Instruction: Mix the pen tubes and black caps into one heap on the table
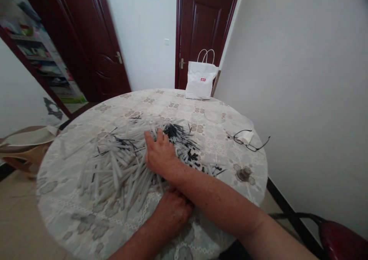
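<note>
A wide heap of thin translucent white plastic tubes (115,168) lies on the round table, with thin black sticks mixed in. My right hand (161,151) rests over the middle of this heap, its fingers apart and touching the tubes. Just beyond its fingertips is a dense bunch of black-tipped sticks (173,130). Small black caps (193,155) show at the heap's right side. Below my right forearm, my left hand (174,210) is closed near the tabletop; the forearm partly covers it, and whatever its fingers hold is hidden.
A patterned cloth (218,147) covers the table. At the back stands a white paper bag (202,80). Eyeglasses (250,147) and a crumpled white tissue (244,138) lie at the right, above a small round dark object (243,174). Chairs (343,235) stand around the table.
</note>
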Demonstrator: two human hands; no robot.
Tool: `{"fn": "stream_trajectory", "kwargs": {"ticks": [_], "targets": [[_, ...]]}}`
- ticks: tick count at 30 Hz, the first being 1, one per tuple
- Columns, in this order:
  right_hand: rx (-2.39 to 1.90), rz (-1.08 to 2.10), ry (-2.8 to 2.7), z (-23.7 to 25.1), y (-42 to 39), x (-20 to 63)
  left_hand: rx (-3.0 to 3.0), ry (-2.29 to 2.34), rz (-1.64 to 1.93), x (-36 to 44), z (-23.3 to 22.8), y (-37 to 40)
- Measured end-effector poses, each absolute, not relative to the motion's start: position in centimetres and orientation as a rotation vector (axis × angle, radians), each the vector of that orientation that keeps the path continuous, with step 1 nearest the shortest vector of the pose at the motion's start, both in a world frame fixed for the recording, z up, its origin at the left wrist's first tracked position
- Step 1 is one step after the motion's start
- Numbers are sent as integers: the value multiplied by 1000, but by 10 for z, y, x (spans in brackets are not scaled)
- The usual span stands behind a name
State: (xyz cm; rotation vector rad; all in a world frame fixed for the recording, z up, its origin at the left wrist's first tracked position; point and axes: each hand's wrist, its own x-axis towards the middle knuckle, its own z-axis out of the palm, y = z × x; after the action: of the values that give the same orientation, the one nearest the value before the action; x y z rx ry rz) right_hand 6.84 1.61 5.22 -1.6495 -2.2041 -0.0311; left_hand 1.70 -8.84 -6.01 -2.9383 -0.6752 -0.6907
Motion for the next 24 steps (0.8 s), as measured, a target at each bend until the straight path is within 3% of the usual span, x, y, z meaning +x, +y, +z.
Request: {"fn": "stream_trajectory", "kwargs": {"ticks": [6,11,14,18,24], "targets": [[-1577,38,-2256,57,8,63,-2796,-723,-759,22,-61,-85],[-1527,59,-2239,59,-3,83,-2719,-695,-912,-14,-24,-116],[-1417,-3,-2179,48,-5,107,-2172,-1301,-1132,-66,-13,-140],[-1376,-108,-2196,18,-6,129,-1450,-2100,-1059,-125,-35,-149],[-1436,-71,-2247,-7,-7,114,-1601,-2215,-1080,-137,-57,-140]]}}
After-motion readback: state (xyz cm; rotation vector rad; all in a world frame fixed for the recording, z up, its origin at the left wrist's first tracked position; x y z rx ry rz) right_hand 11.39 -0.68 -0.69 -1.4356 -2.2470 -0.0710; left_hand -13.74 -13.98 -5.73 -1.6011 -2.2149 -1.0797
